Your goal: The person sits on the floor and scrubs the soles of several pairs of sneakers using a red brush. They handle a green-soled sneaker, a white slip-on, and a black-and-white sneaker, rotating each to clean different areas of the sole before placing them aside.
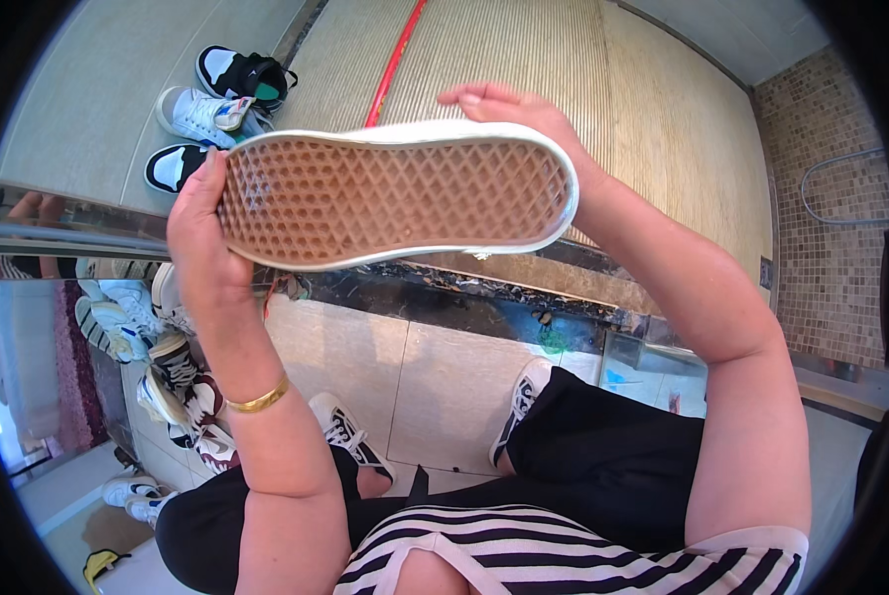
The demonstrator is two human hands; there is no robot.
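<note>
A shoe (400,197) is raised level in front of me, its brown waffle-patterned rubber sole towards the camera and a white rim around it. My left hand (210,223) grips one end, with the thumb over the edge of the sole. At the other end is my right hand (523,123), behind the far edge, its fingers apart and slightly blurred; the shoe hides part of the palm, so whether it presses on the shoe cannot be told. The upper of the shoe is hidden.
Black-and-white sneakers (247,74) and a white sneaker (195,115) stand at the upper left. More shoes (180,372) are piled at the left beside a glass panel. A red hose (396,63) lies on the ribbed floor (519,44). A dark stone sill (429,297) crosses below the shoe.
</note>
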